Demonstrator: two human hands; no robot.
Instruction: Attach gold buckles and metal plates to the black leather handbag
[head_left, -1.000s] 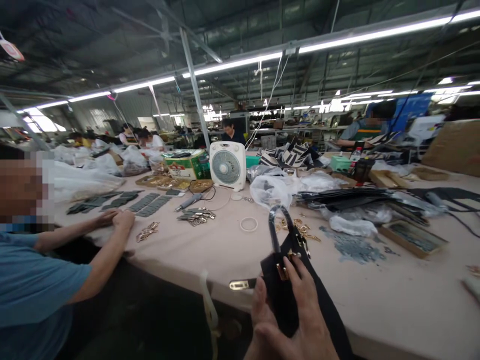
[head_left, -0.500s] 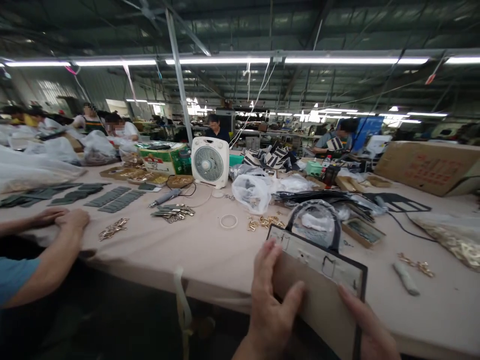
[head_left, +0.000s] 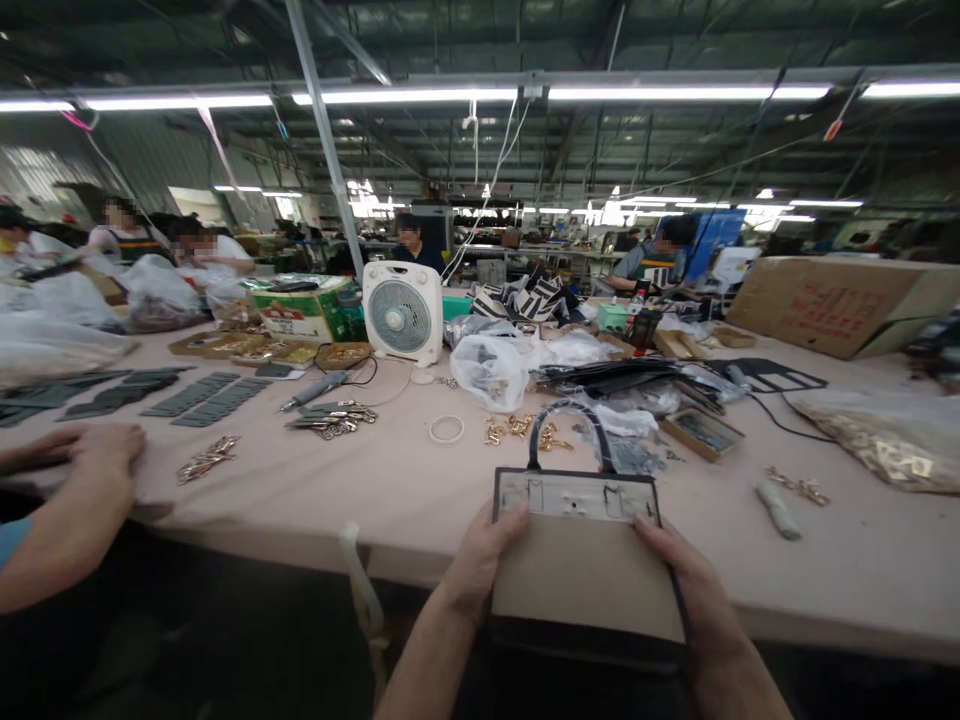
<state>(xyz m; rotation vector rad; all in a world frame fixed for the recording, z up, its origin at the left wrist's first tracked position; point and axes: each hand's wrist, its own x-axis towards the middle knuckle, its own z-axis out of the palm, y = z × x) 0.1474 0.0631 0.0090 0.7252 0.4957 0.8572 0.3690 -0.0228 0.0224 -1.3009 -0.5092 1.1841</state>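
A handbag panel, beige with a dark edge and a pale strip along its top, is held upright at the table's front edge. Its dark arched handle seems wrapped in clear plastic. On its left side my left hand grips it, thumb on the front face. My right hand clasps the right side the same way, and the fingers of both hands are hidden behind. Small gold-coloured metal fittings lie just beyond the handle.
A white box fan stands mid-table. To its left are dark green strips and metal clasps, near a co-worker's hands. On the right lie a grey wrapped roll, a bag of fittings and a cardboard box.
The handbag panel has turned from a tilt to level and moved slightly left. My left hand, earlier spread against its face, now grips the left edge. The view has shifted a little.
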